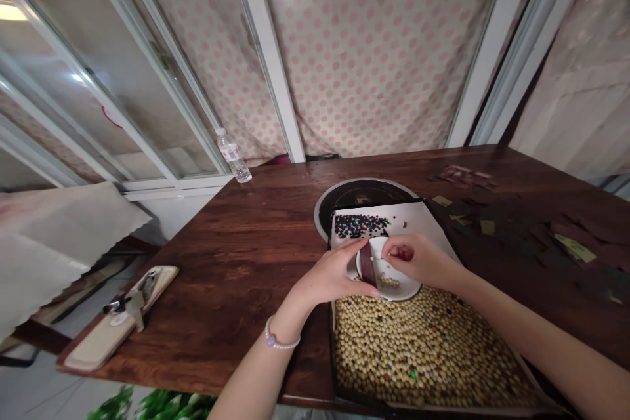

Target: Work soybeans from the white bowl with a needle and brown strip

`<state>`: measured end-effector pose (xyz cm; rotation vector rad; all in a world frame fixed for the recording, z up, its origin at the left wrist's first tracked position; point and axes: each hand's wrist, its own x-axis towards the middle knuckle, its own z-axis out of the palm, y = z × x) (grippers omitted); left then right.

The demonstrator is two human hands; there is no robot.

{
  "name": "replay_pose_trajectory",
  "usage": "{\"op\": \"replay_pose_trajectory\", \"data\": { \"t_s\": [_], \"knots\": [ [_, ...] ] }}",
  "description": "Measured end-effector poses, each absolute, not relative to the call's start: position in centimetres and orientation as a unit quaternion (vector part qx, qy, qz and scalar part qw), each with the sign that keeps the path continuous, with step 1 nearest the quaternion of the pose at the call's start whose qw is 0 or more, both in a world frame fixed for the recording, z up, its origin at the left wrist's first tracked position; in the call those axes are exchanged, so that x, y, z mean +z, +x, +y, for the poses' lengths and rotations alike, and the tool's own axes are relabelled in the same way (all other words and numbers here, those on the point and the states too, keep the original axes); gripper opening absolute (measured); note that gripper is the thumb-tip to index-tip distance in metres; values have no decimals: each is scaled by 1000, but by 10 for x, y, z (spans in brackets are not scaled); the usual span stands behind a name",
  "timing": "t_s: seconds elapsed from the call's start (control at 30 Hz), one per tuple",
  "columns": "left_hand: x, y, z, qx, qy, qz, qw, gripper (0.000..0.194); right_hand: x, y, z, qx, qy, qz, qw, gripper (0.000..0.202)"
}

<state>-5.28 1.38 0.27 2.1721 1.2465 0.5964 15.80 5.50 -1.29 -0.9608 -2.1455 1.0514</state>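
Note:
My left hand (331, 274) pinches a dark card (367, 265) upright against the edge of a small white bowl (404, 287), which holds a few pale beans. Over the bowl's right side my right hand (417, 258) is curled shut, with something reddish between the fingertips; I cannot tell what it is. The bowl rests in a shallow tray (412, 212). Near me the tray is filled with several pale beans (423, 354). A patch of dark mixed beads (361, 225) lies at its far end.
A round black hob (358, 193) is set in the brown wooden table (246, 262) behind the tray. Dark paper scraps (566, 236) litter the right side. A water bottle (234, 156) stands at the far left corner, a tan case with keys (123, 315) at the left edge.

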Motion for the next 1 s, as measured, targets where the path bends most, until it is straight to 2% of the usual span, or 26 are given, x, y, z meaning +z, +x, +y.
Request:
{"op": "replay_pose_trajectory", "data": {
  "t_s": [0.17, 0.27, 0.4, 0.53, 0.67, 0.77, 0.9, 1.0],
  "knots": [
    [2, -53, 14, 226, 809, 463, 284, 94, -13, 159, 56, 431, -335, -800, 249, 11],
    [2, -53, 14, 221, 809, 465, 284, 94, -14, 159, 56, 412, -356, -792, 277, 11],
    [3, -53, 14, 210, 807, 473, 284, 96, -14, 158, 56, 429, -337, -802, 242, 11],
    [4, -53, 14, 219, 807, 466, 289, 94, -15, 158, 56, 398, -361, -796, 277, 10],
    [2, -53, 14, 219, 805, 467, 294, 95, -14, 158, 56, 431, -335, -804, 236, 10],
    [3, -53, 14, 213, 804, 470, 295, 96, -13, 158, 56, 410, -357, -797, 264, 11],
    [4, -53, 14, 214, 805, 472, 290, 94, -10, 158, 54, 434, -338, -795, 255, 10],
    [4, -52, 13, 226, 808, 465, 284, 94, -7, 160, 54, 457, -333, -767, 305, 9]
  ]
}}
